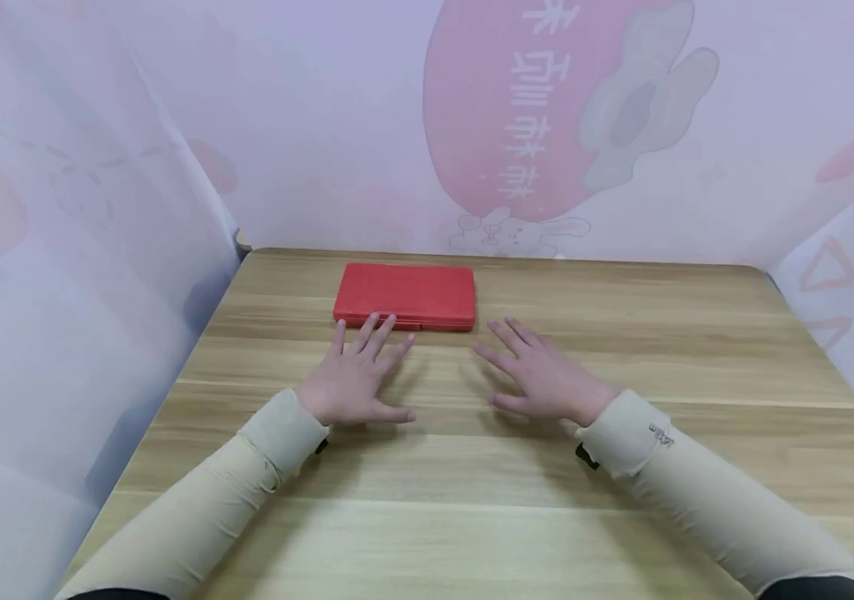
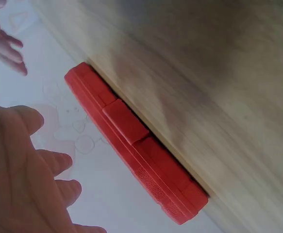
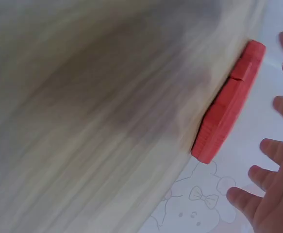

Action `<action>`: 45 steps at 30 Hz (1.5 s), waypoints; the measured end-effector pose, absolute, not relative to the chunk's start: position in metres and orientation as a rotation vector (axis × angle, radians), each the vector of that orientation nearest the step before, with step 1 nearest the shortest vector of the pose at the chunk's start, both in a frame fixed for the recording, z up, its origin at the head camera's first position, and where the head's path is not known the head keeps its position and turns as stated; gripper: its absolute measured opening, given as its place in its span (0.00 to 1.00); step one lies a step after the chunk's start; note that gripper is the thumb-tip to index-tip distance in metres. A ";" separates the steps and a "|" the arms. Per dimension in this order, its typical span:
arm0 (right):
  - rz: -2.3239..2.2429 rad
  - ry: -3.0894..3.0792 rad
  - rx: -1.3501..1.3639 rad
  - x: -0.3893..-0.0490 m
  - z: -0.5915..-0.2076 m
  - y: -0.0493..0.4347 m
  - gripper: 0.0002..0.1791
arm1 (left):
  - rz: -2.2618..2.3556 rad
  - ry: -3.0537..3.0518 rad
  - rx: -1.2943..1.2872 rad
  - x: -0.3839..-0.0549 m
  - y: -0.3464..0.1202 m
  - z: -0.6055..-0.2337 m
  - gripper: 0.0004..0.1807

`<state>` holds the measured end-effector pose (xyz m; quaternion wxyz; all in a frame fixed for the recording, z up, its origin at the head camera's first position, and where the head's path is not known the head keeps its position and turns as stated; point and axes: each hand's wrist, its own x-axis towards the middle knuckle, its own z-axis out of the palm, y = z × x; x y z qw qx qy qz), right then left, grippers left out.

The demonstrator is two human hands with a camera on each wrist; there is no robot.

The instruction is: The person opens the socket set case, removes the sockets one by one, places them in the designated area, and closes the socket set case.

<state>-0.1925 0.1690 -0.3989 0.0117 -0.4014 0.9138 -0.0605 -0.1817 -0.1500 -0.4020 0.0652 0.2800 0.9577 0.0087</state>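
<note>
A flat red plastic case lies closed on the wooden table, towards its back edge and left of the middle. In the left wrist view the case shows its front side with a latch-like tab. My left hand hovers in front of the case with fingers spread, holding nothing. To the right, and apart from the case, my right hand is likewise held over the table with fingers spread and nothing in it. Shadows of both hands fall on the wood.
The wooden table reaches back to a pale cloth wall printed with rabbits and a pink shape. More printed cloth hangs along the left side, and another panel stands at the right.
</note>
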 end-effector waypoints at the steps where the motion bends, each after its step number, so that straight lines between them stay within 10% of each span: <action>1: -0.212 2.854 -1.235 -0.194 -0.399 0.168 0.40 | 0.055 2.887 0.829 -0.183 -0.150 -0.401 0.61; 45: -1.658 2.402 -0.017 -0.279 -0.420 0.116 0.33 | 1.155 2.766 -0.072 -0.282 -0.208 -0.414 0.45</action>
